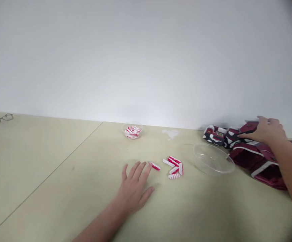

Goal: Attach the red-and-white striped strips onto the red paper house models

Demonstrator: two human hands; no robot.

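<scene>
My left hand lies over the table with its fingers spread, holding nothing. Its index fingertip touches or nearly touches a single red-and-white strip. Just right of that, several similar red-and-white strips lie in a loose cluster. At the right, my right hand curves over a dark red block-like piece, thumb toward the left and fingers around its top. Part of this piece is hidden under the hand. Below it are larger dark red, silver-edged parts, partly covered by my forearm.
A small clear bowl with red-and-white pieces stands near the wall. An open clear round container sits left of the dark red parts. Black, white and red blocks stand behind it. Eyeglasses lie far left; a white patch marks the table.
</scene>
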